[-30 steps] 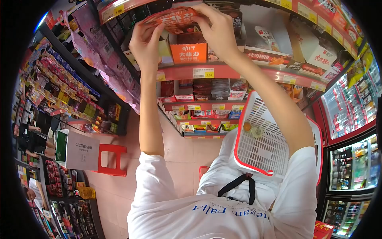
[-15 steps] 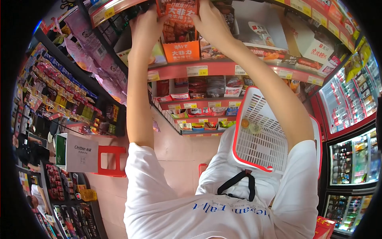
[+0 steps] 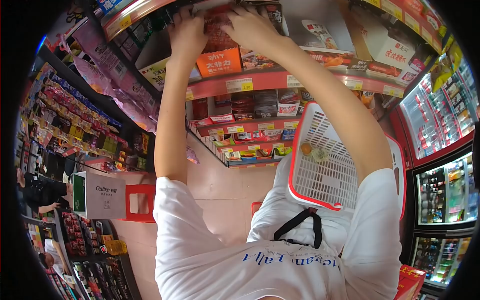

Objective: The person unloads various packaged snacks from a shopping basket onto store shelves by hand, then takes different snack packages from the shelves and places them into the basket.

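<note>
Red packet (image 3: 218,32): inside orange box (image 3: 219,62), our hands not yet off
Left hand (image 3: 188,34): beside it, grip we can't tell
Right hand (image 3: 251,29): fingers bent against it, hold unclear

"What have you got in front of you?"
"A flat red plastic snack packet (image 3: 218,32), its broad face toward me, the print too dim to read."
"Where is it?"
"In an open-topped orange cardboard display box (image 3: 219,62) with large white characters across its front."
"All the way in?"
"Its lower end is hidden behind that front panel, and its face shows above. I can't tell whether it's upright or leaning back."
"And the box?"
"Upright, front panel toward me."
</note>
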Demonstrator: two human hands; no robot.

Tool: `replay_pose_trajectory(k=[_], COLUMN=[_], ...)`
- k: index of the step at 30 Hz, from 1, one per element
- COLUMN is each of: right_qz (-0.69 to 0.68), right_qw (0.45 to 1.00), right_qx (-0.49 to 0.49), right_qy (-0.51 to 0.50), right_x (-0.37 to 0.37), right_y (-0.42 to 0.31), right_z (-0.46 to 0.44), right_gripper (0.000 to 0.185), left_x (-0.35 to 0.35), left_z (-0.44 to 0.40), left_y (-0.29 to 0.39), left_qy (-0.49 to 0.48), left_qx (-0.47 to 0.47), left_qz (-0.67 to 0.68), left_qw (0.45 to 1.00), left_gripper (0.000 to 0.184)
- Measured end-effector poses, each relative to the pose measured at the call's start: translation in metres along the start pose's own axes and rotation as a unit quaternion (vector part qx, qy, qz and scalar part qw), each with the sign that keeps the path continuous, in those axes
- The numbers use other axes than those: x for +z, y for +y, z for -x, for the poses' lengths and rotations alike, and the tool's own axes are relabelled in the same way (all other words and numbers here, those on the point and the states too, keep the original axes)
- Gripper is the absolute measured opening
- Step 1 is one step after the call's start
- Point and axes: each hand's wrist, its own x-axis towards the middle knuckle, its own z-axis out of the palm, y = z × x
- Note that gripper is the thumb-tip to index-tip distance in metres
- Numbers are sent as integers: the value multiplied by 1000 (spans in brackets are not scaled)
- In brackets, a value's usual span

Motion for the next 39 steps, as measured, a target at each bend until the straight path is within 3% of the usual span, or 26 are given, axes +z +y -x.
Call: replay_pose_trajectory(k=[2, 4, 5, 6, 7, 9, 10, 11, 13, 16, 17, 20, 21, 23, 24, 26, 28, 29, 31, 33, 34, 35, 36, 37, 39], right_qz=[-1, -2, 15, 32, 33, -140, -163, -159, -119, -118, -128, -165, -185, -216, -250, -224, -197, -200, -327, -272, -217, -215, -176, -137, -179], right_qw=[1000, 999, 994, 984, 984, 981, 955, 957, 913, 936, 950, 971, 946, 926, 903, 912, 910, 910, 904, 920, 932, 934, 927, 916, 915], right_qx=[-2, -4, -13, -22, -18, -83, -166, -162, -295, -267, -236, -106, -39, -8, 23, 27, 86, 89, 137, 152, 162, 161, 221, 279, 291], right_qy=[20, 41, 108, 175, 176, 102, 184, 182, 257, 197, 157, -138, -263, -309, -349, -343, -354, -353, -238, -238, -241, -237, -246, -254, -214], right_x=[14, 17, 15, 12, -4, -56, -72, -81, -99, -110, -106, -61, -41, -23, -12, 44, 59, 56, 49, 46, 47, 52, 59, 68, 123], right_y=[4, 3, 1, 0, -3, -9, -8, -3, 11, 27, 33, 66, 78, 95, 102, 123, 130, 127, 119, 112, 109, 104, 99, 100, 113], right_z=[-3, -1, 2, 6, 14, 41, 57, 74, 107, 188, 215, 297, 323, 360, 379, 434, 460, 465, 469, 479, 482, 483, 485, 488, 525], right_gripper=[45, 47, 44, 41, 41, 33, 28, 28, 18, 13, 13, 21, 24, 26, 27, 30, 34, 34, 37, 37, 37, 37, 38, 40, 38], left_x=[0, -2, -4, -6, -11, -29, -39, -55, -86, -123, -130, -129, -124, -128, -113, -73, -57, -30, -4, -6, 23, 67, 91, 86, 64], left_z=[0, -2, -2, -1, 0, 2, 2, 8, 23, 47, 50, 49, 49, 49, 49, 71, 82, 110, 152, 173, 200, 240, 257, 250, 243], left_y=[0, 1, 3, 5, 9, 15, 18, 25, 53, 98, 112, 174, 200, 256, 284, 338, 378, 402, 426, 426, 439, 456, 467, 466, 453], left_qy=[-20, -110, -110, -75, -41, 39, 66, 122, 170, 190, 207, 215, 153, -46, -141, -218, -431, -439, -447, -540, -537, -528, -508, -505, -523], left_qx=[18, 21, 23, -2, -25, -63, -77, -59, -98, -71, -18, 97, 123, 154, 225, 330, 428, 381, 338, 292, 296, 400, 496, 497, 470], left_qz=[-7, -94, -94, -61, -26, 42, 88, 116, 266, 351, 351, 440, 470, 479, 424, 444, 322, 354, 385, 315, 313, 222, 126, 125, 109], left_qw=[1000, 989, 989, 995, 999, 996, 991, 984, 944, 914, 913, 866, 861, 863, 866, 804, 726, 732, 734, 724, 725, 715, 692, 694, 702], left_gripper=[42, 48, 48, 45, 41, 33, 25, 15, 10, 14, 16, 16, 16, 21, 20, 17, 19, 17, 15, 22, 22, 24, 26, 26, 23])
